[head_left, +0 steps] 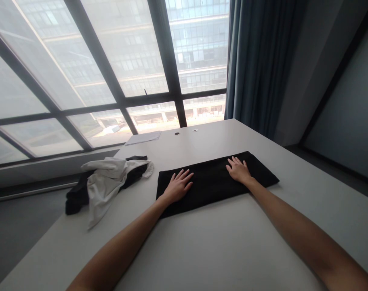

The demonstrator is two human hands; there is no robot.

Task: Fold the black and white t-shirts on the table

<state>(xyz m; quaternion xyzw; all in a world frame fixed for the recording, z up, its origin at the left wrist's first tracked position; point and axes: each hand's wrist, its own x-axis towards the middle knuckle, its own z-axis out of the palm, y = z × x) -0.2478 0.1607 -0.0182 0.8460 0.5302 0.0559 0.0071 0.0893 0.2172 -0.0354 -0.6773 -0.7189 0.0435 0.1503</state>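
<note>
A black cloth (pixel 211 180), folded into a long flat rectangle, lies on the white table (pixel 220 238). On its left part rests my left hand (pixel 178 186), palm down with the fingers spread. My right hand (pixel 238 169) lies flat on the right part of the same cloth, fingers also apart. Neither hand grips anything. Whether the cloth is a garment, I cannot tell from its folded shape.
A crumpled heap of a light grey cloth (pixel 106 178) and a black cloth (pixel 76 198) hangs over the table's left edge. White sheets (pixel 143 138) lie at the far end, near two round holes. Beyond stand a large window (pixel 135 48) and a blue curtain (pixel 256 64).
</note>
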